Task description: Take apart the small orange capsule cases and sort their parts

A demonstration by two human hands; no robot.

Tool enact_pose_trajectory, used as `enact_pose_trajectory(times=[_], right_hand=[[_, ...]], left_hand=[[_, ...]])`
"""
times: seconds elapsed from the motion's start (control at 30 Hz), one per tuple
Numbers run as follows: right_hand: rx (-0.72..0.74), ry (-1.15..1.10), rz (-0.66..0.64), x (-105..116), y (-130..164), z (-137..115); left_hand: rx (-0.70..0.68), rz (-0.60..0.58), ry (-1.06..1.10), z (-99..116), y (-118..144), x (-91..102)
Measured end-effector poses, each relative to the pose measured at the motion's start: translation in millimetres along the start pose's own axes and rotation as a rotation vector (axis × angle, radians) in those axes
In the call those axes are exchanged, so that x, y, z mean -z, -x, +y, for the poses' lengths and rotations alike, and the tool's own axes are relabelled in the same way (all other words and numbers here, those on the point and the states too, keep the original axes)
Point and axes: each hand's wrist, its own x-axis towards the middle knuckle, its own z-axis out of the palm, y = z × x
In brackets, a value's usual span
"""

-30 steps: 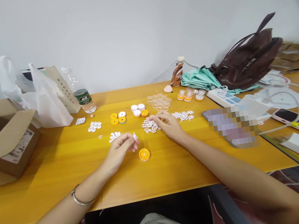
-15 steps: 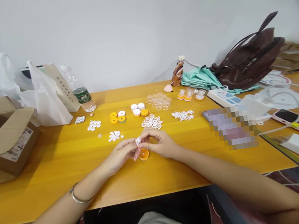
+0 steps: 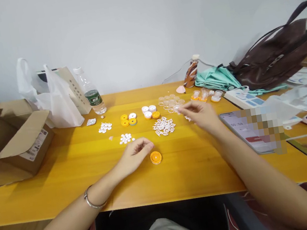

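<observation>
My left hand (image 3: 136, 153) hovers over the table with loosely curled fingers; nothing shows between thumb and forefinger. Just to its right lies a round orange disc (image 3: 156, 157) with a pale rim below and a small light spot in its middle. Farther off, my right hand (image 3: 200, 114) reaches to the cluster of clear plastic caps (image 3: 170, 98). Its thumb and forefinger are pinched on a clear cap (image 3: 177, 108) at the cluster's near edge. Openwork white plastic pieces (image 3: 164, 126) lie in a pile between the hands; another small pile is mostly hidden behind my right hand.
White and orange discs (image 3: 148, 112) stand in groups beyond the hands, with small white buttons (image 3: 126, 138) to the left. A cardboard box (image 3: 31, 150) and a water bottle (image 3: 94, 98) stand left. A phone (image 3: 239, 128) lies beside my right forearm.
My hands have parted. The right moved away and rightward to the clear caps; the left stayed near the orange disc. The white piece held between them no longer shows. The view shifted slightly left.
</observation>
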Motion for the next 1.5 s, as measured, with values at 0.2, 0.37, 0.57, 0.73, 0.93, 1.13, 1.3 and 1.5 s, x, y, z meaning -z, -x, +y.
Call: enact_pose_trajectory(times=[0.2,0.37,0.57,0.73,0.93,1.13,1.3,1.5], right_hand=[[-0.214,0.539,0.031,70.0,-30.0,41.0],[-0.387,0.652,-0.186,83.5,-30.1,58.2],[-0.446,0.827,-0.212,84.1,-29.0,54.3],[-0.167,0.671,0.035,58.5,-18.2,26.5],[0.095,0.249,-0.655,-16.8,26.8,-15.4],[0.289,0.332,-0.856,-54.2,54.0,-10.3],[0.294,0.274,-0.853,-55.8,52.7,-4.2],[0.269,0.268,-0.871,-55.3,53.2,-11.2]], left_hand=[[-0.015,-0.041,-0.089,-4.7,0.3,0.3],[-0.022,-0.041,-0.151,-7.5,-1.0,1.5],[-0.041,-0.039,-0.207,-11.6,-1.5,1.7],[-0.067,-0.135,-0.245,-14.0,0.4,4.7],[-0.118,-0.238,-0.403,-19.8,2.0,5.1],[-0.124,-0.215,-0.443,-20.7,0.2,2.3],[-0.134,-0.2,-0.46,-22.3,-1.0,1.9],[-0.158,-0.197,-0.493,-24.7,-1.3,0.9]])
